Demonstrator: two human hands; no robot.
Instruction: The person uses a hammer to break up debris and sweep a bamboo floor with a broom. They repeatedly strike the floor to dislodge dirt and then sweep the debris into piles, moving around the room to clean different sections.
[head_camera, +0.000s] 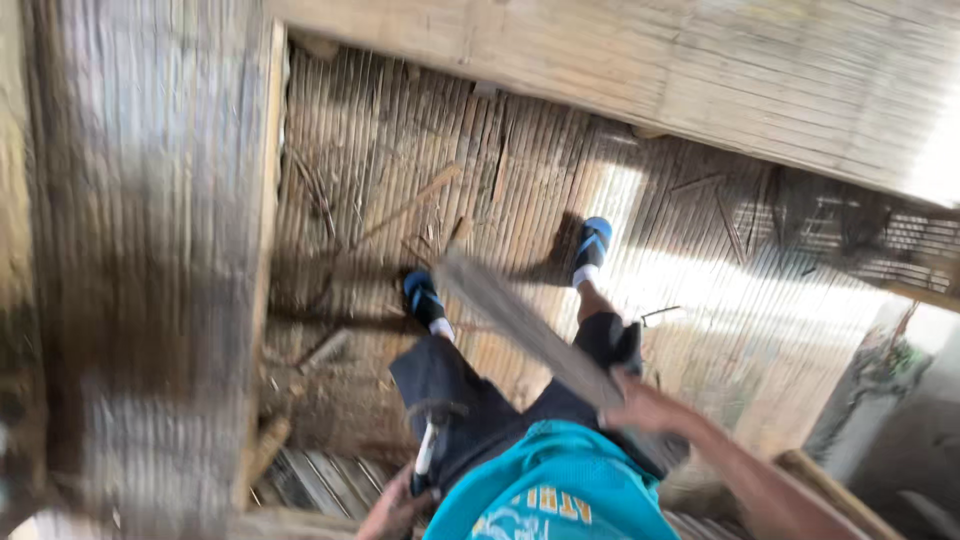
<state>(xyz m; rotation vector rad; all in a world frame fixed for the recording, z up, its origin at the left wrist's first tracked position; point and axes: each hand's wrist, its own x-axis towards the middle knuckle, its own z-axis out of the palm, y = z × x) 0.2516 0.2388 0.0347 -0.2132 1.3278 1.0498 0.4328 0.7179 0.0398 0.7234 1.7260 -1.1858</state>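
Teal shirt (545, 480) close below; your right hand (640, 408) wraps fingers around the flat slat (520, 325); left hand (398, 505) grips a white-handled tool (428, 445); keep the slat clear of your legs on the bamboo floor (400, 150).

A slatted bamboo floor (520, 170) lies open in the middle of the frame. Loose sticks (400, 210) litter its left part. A broad wooden post (150, 250) closes off the left side, and a heavy beam (650, 70) bars the top. The long blade (520, 325) held in the right hand (640, 405) cuts diagonally across the centre. Lower right, a gap past the floor edge (900, 420) stays free.
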